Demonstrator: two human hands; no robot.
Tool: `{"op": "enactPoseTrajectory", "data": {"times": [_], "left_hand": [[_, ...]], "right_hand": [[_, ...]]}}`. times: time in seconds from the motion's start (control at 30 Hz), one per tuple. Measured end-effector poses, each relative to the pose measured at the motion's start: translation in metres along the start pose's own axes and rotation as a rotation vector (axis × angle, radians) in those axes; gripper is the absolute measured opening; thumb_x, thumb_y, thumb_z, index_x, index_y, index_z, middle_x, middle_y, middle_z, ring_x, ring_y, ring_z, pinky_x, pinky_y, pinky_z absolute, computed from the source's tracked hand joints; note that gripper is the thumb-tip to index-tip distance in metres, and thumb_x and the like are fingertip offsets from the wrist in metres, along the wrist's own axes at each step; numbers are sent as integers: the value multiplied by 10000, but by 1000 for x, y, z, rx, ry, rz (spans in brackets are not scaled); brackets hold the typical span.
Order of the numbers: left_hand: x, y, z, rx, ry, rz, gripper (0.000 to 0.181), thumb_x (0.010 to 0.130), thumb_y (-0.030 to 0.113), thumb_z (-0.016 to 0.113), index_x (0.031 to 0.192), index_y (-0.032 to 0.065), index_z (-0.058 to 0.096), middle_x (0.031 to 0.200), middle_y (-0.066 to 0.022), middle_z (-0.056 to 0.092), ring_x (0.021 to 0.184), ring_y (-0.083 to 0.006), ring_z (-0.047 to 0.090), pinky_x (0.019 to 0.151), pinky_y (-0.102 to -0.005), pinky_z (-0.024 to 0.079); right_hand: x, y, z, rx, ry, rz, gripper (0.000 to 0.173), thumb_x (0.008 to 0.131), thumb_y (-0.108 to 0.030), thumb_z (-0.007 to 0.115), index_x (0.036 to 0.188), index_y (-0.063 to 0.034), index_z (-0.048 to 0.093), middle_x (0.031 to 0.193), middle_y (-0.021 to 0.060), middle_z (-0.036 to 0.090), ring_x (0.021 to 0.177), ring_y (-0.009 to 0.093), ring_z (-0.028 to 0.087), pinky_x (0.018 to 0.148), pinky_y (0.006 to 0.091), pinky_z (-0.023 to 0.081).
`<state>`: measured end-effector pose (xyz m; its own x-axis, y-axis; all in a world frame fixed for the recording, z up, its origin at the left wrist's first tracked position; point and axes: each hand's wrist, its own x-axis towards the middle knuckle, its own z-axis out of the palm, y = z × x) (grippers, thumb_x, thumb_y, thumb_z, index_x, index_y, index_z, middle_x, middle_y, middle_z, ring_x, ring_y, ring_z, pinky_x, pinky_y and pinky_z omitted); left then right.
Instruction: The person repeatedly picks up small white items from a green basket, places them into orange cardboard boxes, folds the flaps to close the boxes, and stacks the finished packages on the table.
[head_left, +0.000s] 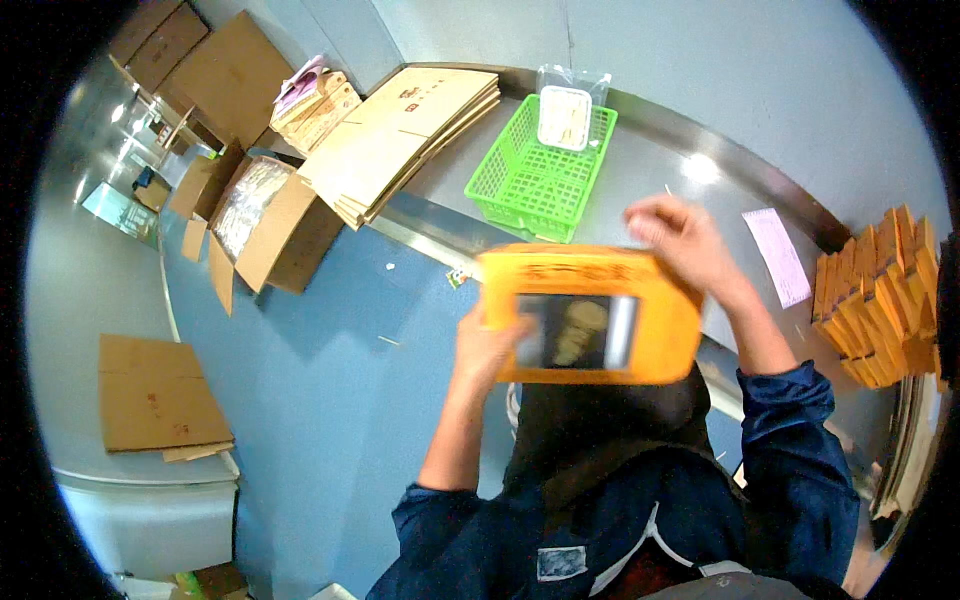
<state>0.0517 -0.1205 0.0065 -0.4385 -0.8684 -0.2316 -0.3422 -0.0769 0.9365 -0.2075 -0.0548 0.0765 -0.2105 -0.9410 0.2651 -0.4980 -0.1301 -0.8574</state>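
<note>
My left hand (487, 341) grips the left end of an orange cardboard box (667, 330), its thumb lying over the edge of the box's window (581, 330). Yellowish pieces show dimly behind that window, blurred by motion. Beside the box's far right corner is my right hand (679, 236), fingers curled; whether it touches the box is unclear. Beyond the box, on a metal worktop (645, 187), stands a green plastic basket (540, 176). A white tray of pale pieces (566, 118) and clear plastic packaging lean inside its far end.
Flat cardboard sheets (412, 127) lie left of the basket. A pink paper slip (776, 255) and stacked orange boxes (877, 300) are at right. On the left is an open carton (270, 240) holding plastic-wrapped contents. Folded cardboard (161, 397) leans by a white bin-like container (150, 517).
</note>
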Motion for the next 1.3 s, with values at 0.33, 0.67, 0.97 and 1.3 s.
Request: {"op": "enactPoseTrajectory", "data": {"times": [0.33,0.67,0.97,1.3], "left_hand": [[60,-98,-25,-1122,289,-96,590,897,506,352,1277,55,351,1207,-124,479,1052,-245,524,855,-363,466],[74,-161,-12,-1133,424,-315,665,859,571,370,1320,95,307,1290,-117,412,1140,-279,451,929,-416,408],[67,-145,-9,-1422,172,-145,626,878,546,345,1330,116,298,1294,-133,404,1151,-290,446,901,-445,435],[16,-126,44,-1305,-220,-380,621,887,550,292,1271,74,399,1166,-150,515,994,-311,536,832,-433,467]], "right_hand": [[262,216,-20,-392,383,238,575,745,-467,624,1027,32,569,919,143,629,869,227,591,758,345,455],[354,297,-13,103,264,336,311,777,-363,620,797,-54,599,725,45,570,654,125,493,576,282,395],[215,91,-78,284,433,113,239,848,-302,559,776,-78,600,661,-25,536,569,84,468,528,239,392],[27,-29,-50,260,376,271,201,836,-210,574,790,-15,573,655,23,550,529,96,496,475,228,429]]}}
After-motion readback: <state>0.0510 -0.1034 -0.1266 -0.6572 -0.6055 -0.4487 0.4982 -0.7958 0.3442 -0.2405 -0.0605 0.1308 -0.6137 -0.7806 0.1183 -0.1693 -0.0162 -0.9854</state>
